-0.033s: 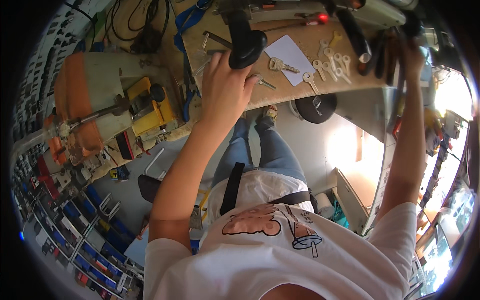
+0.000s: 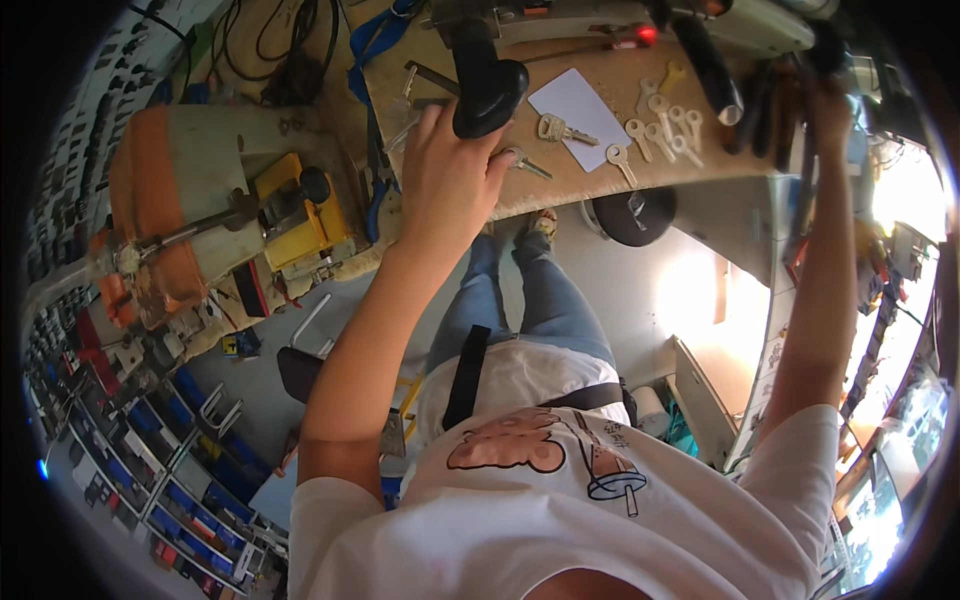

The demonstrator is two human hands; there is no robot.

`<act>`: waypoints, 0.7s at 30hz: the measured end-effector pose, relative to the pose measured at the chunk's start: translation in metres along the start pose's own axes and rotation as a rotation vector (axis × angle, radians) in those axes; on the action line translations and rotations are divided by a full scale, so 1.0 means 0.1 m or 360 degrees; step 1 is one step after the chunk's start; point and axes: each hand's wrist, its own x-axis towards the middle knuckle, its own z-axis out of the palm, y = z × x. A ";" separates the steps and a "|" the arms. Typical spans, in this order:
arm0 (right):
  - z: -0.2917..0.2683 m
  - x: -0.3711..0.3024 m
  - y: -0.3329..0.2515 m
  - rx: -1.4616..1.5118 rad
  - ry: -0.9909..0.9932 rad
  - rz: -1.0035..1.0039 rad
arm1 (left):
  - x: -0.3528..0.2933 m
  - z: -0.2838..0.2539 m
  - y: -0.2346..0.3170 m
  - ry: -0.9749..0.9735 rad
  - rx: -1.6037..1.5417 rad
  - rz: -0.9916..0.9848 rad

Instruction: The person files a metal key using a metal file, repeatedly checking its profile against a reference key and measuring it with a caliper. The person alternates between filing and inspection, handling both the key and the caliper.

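Under a black rounded knob (image 2: 490,95) at the bench's middle, my left hand (image 2: 445,175) is curled, with part of its fingers hidden behind the knob. What the fingers close on I cannot make out. Right at the thumb tip lies a metal key (image 2: 530,165). A larger key (image 2: 565,130) rests across a white card (image 2: 582,105), and several pale keys (image 2: 660,130) are spread to its right. My right hand (image 2: 828,110) reaches to the bench's right end, beside dark-handled tools (image 2: 765,115). Its fingers are hidden and dim.
An orange and grey machine (image 2: 165,200) with a yellow part (image 2: 300,215) stands to the left. A blue strap (image 2: 380,40) and dark cables (image 2: 290,60) lie at the back left. A black round stool (image 2: 635,215) is below the bench edge. A red light (image 2: 647,36) glows at the back.
Almost nothing differs. The black knob appears very slightly further left, and my right forearm a little further right; both hands keep their places.
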 end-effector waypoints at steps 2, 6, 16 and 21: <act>-0.09 0.26 0.07 -0.0354 -0.0201 0.0118 | 0.00 0.03 0.00 -0.0010 -0.0008 -0.0004; -0.18 0.32 0.28 -0.1000 -0.0235 -0.0543 | -0.06 0.09 0.01 0.0014 0.0034 0.0117; -0.48 -1.32 -0.50 0.0008 0.0400 -0.0020 | -0.11 -0.05 0.04 0.0020 -0.0442 0.0105; -0.05 -2.50 -2.11 0.1651 -0.0727 0.0662 | -0.28 -0.41 0.31 0.0209 -0.0878 0.0168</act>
